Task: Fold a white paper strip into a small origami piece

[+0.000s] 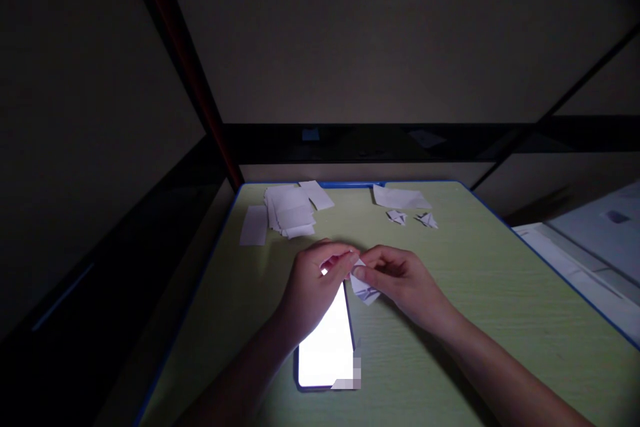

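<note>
Between my two hands is a small folded piece of white paper, its creased lower end hanging below the fingers. My left hand pinches its upper left edge with thumb and fingertips. From the other side my right hand grips it, thumb on the front face and fingers curled behind. Under my left hand lies a phone with a bright white screen, partly covered by that hand. Two small folded paper shapes sit farther back on the right.
A loose pile of white paper slips lies at the back left of the green table. One larger sheet rests at the back right. A dark wall panel stands behind the table, and a white object is beside its right edge.
</note>
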A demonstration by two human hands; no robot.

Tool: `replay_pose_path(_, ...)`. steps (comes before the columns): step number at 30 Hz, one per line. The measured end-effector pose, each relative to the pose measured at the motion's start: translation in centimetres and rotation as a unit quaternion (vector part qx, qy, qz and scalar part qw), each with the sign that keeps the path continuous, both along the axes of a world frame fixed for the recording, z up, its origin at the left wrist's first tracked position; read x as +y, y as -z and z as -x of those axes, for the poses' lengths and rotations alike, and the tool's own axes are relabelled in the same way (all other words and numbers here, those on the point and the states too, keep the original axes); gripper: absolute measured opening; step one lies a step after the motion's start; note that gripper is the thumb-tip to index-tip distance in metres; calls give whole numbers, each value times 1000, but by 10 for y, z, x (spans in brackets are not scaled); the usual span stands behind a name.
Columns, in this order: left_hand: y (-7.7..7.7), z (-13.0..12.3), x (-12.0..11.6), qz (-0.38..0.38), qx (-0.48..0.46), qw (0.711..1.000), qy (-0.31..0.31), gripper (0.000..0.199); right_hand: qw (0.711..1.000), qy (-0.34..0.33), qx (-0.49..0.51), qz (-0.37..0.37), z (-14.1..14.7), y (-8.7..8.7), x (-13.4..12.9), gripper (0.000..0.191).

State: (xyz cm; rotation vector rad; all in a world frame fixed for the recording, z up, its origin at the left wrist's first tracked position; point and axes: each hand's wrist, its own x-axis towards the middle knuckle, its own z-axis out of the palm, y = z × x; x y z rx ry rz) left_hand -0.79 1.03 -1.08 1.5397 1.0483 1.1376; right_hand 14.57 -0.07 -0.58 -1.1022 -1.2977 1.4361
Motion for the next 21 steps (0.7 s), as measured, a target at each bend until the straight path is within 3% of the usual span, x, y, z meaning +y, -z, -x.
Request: replay_pose_path(21, -4, 1, -1, 9, -6, 1000, 12, 17, 1000, -1, -16, -8, -1, -1, -1, 22)
